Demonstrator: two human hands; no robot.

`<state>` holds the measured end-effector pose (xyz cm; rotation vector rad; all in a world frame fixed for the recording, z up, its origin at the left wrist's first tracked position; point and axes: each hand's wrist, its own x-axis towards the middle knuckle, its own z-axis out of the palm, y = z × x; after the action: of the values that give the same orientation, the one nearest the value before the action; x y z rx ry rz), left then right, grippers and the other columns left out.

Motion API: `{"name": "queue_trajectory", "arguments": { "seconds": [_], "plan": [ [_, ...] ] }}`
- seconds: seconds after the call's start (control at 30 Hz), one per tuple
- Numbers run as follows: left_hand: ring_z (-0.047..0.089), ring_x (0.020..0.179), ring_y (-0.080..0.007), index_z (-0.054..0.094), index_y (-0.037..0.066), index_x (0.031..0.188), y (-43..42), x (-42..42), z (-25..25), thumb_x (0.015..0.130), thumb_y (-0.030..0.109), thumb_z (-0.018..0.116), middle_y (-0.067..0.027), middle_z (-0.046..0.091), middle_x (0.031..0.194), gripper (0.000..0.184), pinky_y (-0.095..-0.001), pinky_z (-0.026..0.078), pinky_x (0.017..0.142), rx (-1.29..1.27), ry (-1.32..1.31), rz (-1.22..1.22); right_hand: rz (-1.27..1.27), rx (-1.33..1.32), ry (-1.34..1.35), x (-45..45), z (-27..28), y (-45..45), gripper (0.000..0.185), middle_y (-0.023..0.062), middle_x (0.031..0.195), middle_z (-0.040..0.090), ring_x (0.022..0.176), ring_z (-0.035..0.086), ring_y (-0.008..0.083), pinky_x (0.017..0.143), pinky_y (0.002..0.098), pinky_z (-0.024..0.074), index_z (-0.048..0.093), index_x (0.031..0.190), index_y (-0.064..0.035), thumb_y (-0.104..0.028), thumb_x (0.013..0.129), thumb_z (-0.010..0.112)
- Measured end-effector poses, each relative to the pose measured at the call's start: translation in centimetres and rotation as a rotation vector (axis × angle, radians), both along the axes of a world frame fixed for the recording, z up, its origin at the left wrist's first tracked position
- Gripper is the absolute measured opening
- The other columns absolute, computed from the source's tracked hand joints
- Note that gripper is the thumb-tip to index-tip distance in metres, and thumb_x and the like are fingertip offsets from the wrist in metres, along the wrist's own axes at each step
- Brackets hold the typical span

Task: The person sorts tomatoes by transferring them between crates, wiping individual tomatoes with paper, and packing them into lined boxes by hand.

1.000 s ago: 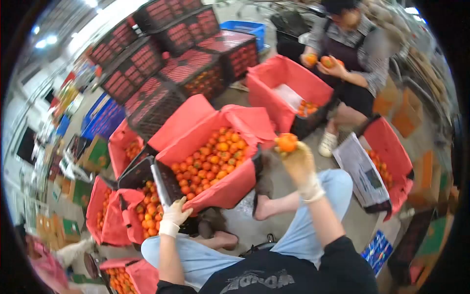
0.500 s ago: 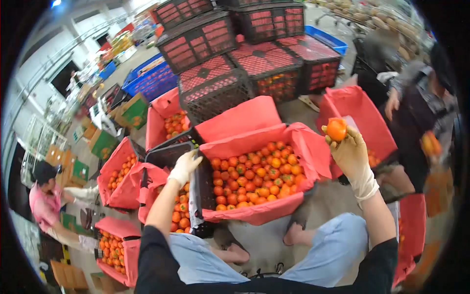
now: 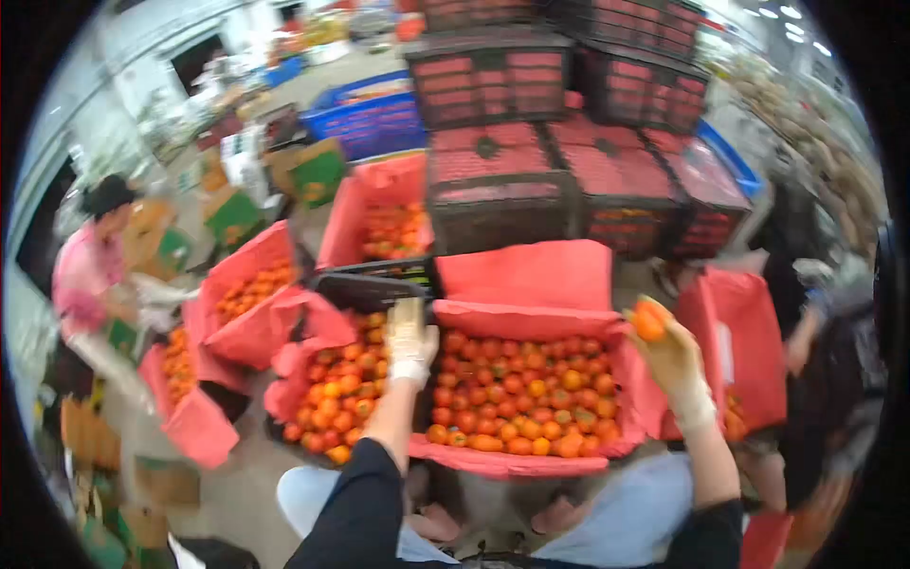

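My right hand (image 3: pixel 671 360), in a pale glove, is raised at the right end of the middle crate. It is closed on an orange-red tomato (image 3: pixel 649 319) at its fingertips. Tomatoes (image 3: pixel 517 389) in red and orange fill the bottom of the middle crate, which has a red liner (image 3: pixel 517 465). My left hand (image 3: pixel 409 341), gloved too, is over the side between this crate and the one on the left. Its fingers stretch forward and look empty, though blurred. More tomatoes (image 3: pixel 332 389) lie in the left crate beside that hand.
Black crates (image 3: pixel 498 204) with red lining are stacked ahead. Other red-lined crates (image 3: pixel 749 332) stand at the right and left. A person in pink (image 3: pixel 90 275) works at the far left, another person (image 3: pixel 806 351) at the right. A blue crate (image 3: pixel 365 123) is farther back.
The view has swung left, so the crates appear farther right and lower. My left hand has moved over the edge of the left crate, fingers now straighter. The tomato is still in my right hand.
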<state>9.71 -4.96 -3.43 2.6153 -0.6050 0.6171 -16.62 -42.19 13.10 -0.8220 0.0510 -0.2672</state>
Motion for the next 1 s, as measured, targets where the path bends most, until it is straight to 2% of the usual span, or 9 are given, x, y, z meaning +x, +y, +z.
{"name": "queue_trajectory", "arguments": {
  "seconds": [0.03,0.1,0.17,0.27,0.4,0.57,0.77,0.83,1.0],
  "plan": [
    [0.042,0.129,-0.0416,0.047,0.010,0.137,-0.3,-0.4,0.7,0.078,0.027,0.064,-0.0201,0.045,0.142,0.064,-0.0528,0.030,0.110,-0.027,0.053,0.011,-0.030,0.020,-0.012,1.1,-0.2,-0.1,0.053,0.0166,0.134,0.053,0.129,0.047,0.0309,0.110,0.0399,0.0347,0.045,0.138,-0.0007,-0.026,0.093,0.053],
    [0.047,0.124,-0.0400,0.052,0.006,0.131,-0.4,-0.7,1.4,0.078,0.017,0.065,-0.0226,0.048,0.134,0.056,-0.0482,0.038,0.105,-0.036,-0.036,-0.012,0.059,0.084,-0.061,3.1,-0.5,-1.1,0.051,0.0174,0.135,0.051,0.131,0.045,0.0320,0.114,0.0446,0.0304,0.046,0.137,-0.0002,-0.020,0.091,0.055],
    [0.043,0.126,-0.0428,0.048,0.005,0.134,-0.3,0.0,0.3,0.077,0.016,0.066,-0.0242,0.045,0.138,0.060,-0.0489,0.035,0.108,-0.063,0.071,-0.022,0.065,0.166,-0.117,4.6,-1.7,-2.2,0.051,0.0195,0.136,0.050,0.131,0.044,0.0338,0.114,0.0468,0.0315,0.046,0.135,0.0006,-0.015,0.088,0.058],
    [0.043,0.126,-0.0418,0.050,0.004,0.132,-0.3,0.2,-0.6,0.078,0.015,0.066,-0.0240,0.045,0.138,0.058,-0.0475,0.036,0.107,-0.024,0.037,-0.015,0.054,0.190,-0.115,4.5,-2.4,-3.2,0.052,0.0227,0.137,0.048,0.130,0.045,0.0365,0.113,0.0476,0.0332,0.047,0.134,-0.0004,-0.009,0.085,0.060],
    [0.043,0.127,-0.0409,0.051,0.004,0.130,-0.2,0.3,-0.8,0.079,0.013,0.066,-0.0236,0.045,0.138,0.054,-0.0462,0.036,0.108,-0.029,0.041,-0.054,-0.005,0.123,-0.127,3.7,-3.1,-5.1,0.051,0.0209,0.137,0.049,0.124,0.049,0.0409,0.110,0.0468,0.0373,0.048,0.135,-0.0051,-0.008,0.085,0.060],
    [0.045,0.125,-0.0422,0.051,0.003,0.131,0.0,0.5,-1.4,0.079,0.011,0.065,-0.0230,0.044,0.140,0.055,-0.0466,0.039,0.105,-0.040,0.046,-0.058,-0.026,0.213,-0.162,1.8,-3.2,-6.4,0.048,0.0156,0.132,0.053,0.122,0.052,0.0356,0.109,0.0480,0.0388,0.048,0.133,-0.0038,-0.003,0.086,0.058],
    [0.044,0.125,-0.0418,0.049,0.004,0.134,0.6,1.0,-2.2,0.079,0.012,0.066,-0.0215,0.043,0.141,0.057,-0.0471,0.039,0.104,-0.009,0.021,-0.061,-0.117,0.154,-0.167,-1.0,-4.7,-9.5,0.050,0.0165,0.133,0.051,0.123,0.050,0.0369,0.110,0.0486,0.0371,0.049,0.132,-0.0030,-0.002,0.083,0.058],
    [0.042,0.130,-0.0391,0.047,0.005,0.136,0.1,0.6,-1.6,0.083,0.011,0.064,-0.0216,0.040,0.145,0.056,-0.0433,0.036,0.108,-0.006,0.164,-0.010,-0.150,0.143,-0.124,-2.8,-4.8,-10.6,0.051,0.0152,0.134,0.051,0.123,0.050,0.0377,0.110,0.0480,0.0367,0.049,0.132,-0.0035,-0.002,0.082,0.057],
    [0.041,0.131,-0.0381,0.046,0.009,0.139,0.1,0.5,-1.8,0.083,0.012,0.065,-0.0193,0.039,0.146,0.059,-0.0422,0.036,0.108,0.019,0.113,-0.009,-0.207,0.124,-0.105,-6.5,-5.4,-12.8,0.051,0.0142,0.131,0.052,0.121,0.051,0.0374,0.106,0.0493,0.0396,0.049,0.131,-0.0060,-0.004,0.080,0.055]
  ]
}}
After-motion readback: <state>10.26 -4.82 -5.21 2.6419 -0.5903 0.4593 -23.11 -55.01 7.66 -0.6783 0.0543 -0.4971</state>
